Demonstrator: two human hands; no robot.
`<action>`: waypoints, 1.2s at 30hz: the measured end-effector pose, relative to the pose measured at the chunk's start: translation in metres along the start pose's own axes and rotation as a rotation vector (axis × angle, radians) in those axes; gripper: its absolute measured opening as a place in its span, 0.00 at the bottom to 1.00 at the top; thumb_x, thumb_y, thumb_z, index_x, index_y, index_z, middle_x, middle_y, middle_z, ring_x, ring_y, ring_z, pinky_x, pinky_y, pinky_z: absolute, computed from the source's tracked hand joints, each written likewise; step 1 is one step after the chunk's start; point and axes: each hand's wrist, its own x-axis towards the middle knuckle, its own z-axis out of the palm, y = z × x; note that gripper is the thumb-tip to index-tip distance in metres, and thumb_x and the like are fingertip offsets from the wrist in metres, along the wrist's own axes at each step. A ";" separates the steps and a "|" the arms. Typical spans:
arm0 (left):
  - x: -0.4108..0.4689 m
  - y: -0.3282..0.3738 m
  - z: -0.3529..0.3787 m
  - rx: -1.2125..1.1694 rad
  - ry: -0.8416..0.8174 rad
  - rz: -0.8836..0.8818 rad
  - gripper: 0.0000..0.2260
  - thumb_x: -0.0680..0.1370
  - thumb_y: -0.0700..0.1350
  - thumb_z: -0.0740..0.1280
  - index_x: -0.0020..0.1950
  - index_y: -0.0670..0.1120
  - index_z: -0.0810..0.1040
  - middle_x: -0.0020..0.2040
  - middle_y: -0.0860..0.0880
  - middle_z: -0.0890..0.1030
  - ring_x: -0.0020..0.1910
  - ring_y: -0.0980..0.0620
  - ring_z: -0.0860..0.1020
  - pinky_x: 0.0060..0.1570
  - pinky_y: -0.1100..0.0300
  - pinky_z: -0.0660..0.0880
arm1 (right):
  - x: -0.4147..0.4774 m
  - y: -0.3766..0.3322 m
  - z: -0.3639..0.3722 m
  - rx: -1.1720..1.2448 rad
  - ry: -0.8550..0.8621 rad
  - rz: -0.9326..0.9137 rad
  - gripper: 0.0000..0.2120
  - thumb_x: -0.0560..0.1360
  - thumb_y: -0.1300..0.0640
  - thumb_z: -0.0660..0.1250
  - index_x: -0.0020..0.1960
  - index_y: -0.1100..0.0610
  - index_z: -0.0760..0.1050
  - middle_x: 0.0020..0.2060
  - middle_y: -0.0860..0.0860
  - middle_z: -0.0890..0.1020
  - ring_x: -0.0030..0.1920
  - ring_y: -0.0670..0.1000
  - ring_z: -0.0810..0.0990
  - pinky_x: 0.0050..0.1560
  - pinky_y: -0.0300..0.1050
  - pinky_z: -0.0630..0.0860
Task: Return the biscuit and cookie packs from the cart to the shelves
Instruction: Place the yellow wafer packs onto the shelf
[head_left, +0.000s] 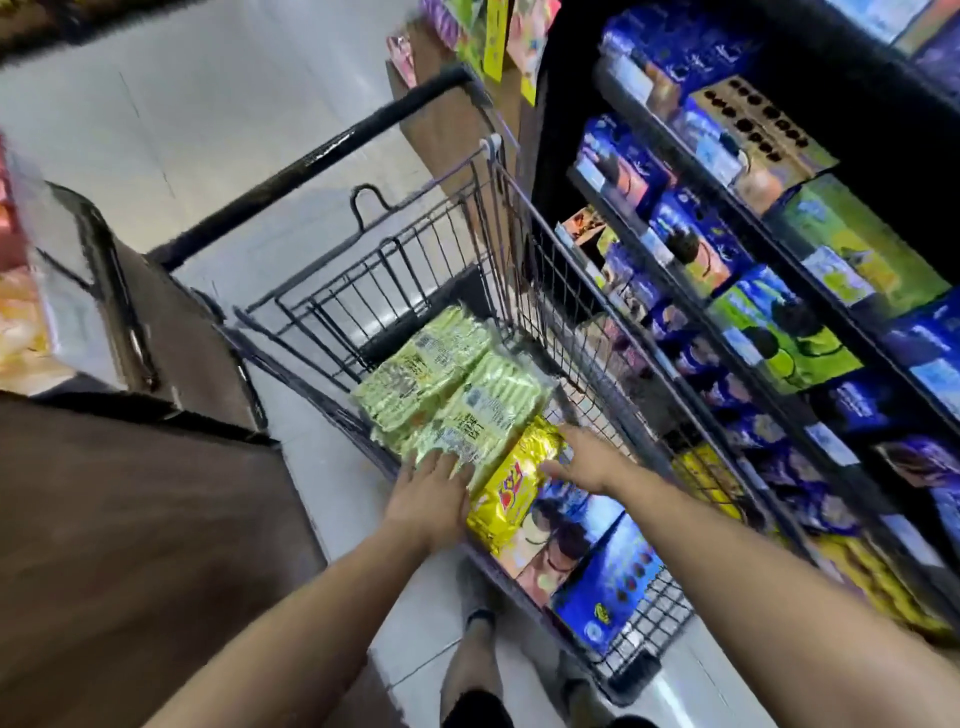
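I was at the pick-up: my left hand (431, 496) lay flat, fingers straight, on the green packs (452, 389) beside the yellow pack (511, 493) in the cart (540, 260). My right hand (587, 457) reached open at its far edge, gripping nothing. Next, I judged, both should close on it and lift toward the shelves (566, 104).

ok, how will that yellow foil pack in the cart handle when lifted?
The yellow pack looks like glossy foil, so it is probably slippery. Its crinkled skin suggests it will flex, not stay stiff. Wedged between green packs and a blue box, it may snag coming out.
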 end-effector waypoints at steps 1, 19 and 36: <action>0.007 -0.004 0.004 0.003 -0.009 0.017 0.23 0.83 0.54 0.53 0.78 0.53 0.61 0.78 0.47 0.63 0.78 0.42 0.58 0.77 0.39 0.46 | 0.008 0.001 0.001 0.035 0.004 -0.001 0.41 0.76 0.42 0.71 0.81 0.55 0.56 0.76 0.60 0.67 0.73 0.58 0.69 0.72 0.48 0.67; 0.025 -0.028 0.019 -0.010 0.125 0.157 0.19 0.83 0.49 0.57 0.74 0.53 0.70 0.73 0.45 0.69 0.74 0.41 0.65 0.76 0.37 0.53 | 0.051 0.018 0.035 0.629 -0.234 0.213 0.72 0.50 0.27 0.79 0.82 0.53 0.49 0.82 0.50 0.49 0.80 0.53 0.55 0.78 0.55 0.59; 0.038 0.063 -0.044 -0.211 0.023 0.127 0.18 0.84 0.50 0.56 0.69 0.44 0.74 0.63 0.39 0.76 0.63 0.37 0.74 0.63 0.48 0.71 | -0.091 0.075 0.016 1.063 0.051 0.201 0.30 0.68 0.50 0.80 0.68 0.49 0.74 0.54 0.49 0.86 0.54 0.51 0.84 0.53 0.46 0.77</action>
